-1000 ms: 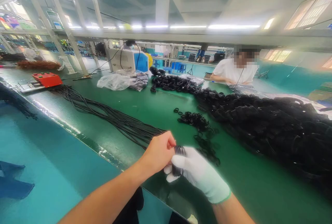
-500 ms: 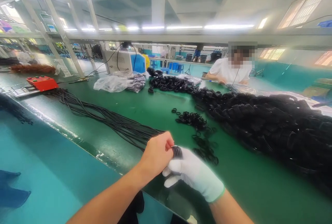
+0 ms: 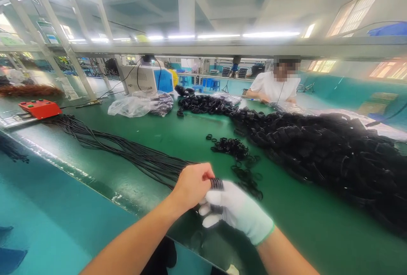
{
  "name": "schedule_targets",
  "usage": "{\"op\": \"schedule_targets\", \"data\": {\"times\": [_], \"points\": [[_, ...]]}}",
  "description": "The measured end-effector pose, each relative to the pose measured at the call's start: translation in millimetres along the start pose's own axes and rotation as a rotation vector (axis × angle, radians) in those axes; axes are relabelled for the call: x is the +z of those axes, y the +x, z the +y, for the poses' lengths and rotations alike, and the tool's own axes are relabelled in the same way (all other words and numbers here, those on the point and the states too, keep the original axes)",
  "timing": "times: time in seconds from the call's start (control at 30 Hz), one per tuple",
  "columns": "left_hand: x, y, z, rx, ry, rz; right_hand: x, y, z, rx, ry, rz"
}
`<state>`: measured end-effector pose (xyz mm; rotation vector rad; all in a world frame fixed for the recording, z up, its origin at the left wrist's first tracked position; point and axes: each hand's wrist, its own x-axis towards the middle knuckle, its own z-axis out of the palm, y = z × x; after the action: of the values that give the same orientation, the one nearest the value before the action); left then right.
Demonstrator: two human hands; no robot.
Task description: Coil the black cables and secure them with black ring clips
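A small coil of black cable [image 3: 217, 184] is wound between my hands near the front edge of the green table. My left hand [image 3: 193, 185], bare, is closed on the coil's left side, its fingertips pressed together. My right hand [image 3: 233, 207], in a white glove, wraps round the coil from the right, with its lower fingers curled beneath. Behind my left hand a bundle of long black cables [image 3: 127, 147] stretches to a red box [image 3: 40, 108] at the far left.
Small black rings [image 3: 232, 147] lie loose beyond my hands. A large heap of black coiled cables [image 3: 318, 147] covers the right side. Farther back are a plastic bag [image 3: 136, 104], a white and blue machine [image 3: 146, 79] and a person in white [image 3: 270, 86].
The surroundings have shifted slightly left in view as the camera turned. Both hands keep their hold on the coil, with only slight movement.
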<state>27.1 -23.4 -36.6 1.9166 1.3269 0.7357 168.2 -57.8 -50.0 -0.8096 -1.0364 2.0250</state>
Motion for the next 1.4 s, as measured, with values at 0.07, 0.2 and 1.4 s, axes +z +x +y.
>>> {"op": "schedule_targets", "data": {"times": [0.07, 0.2, 1.4], "points": [[2.2, 5, 0, -0.014, 0.025, -0.041, -3, 2, 5, -0.01, 0.023, 0.012], [1.1, 20, 2, -0.03, 0.038, -0.145, -14, 6, 14, -0.008, 0.058, 0.045], [41.6, -5, -28, -0.135, -0.533, -0.047, -25, 11, 9, -0.231, 0.198, 0.299]]}}
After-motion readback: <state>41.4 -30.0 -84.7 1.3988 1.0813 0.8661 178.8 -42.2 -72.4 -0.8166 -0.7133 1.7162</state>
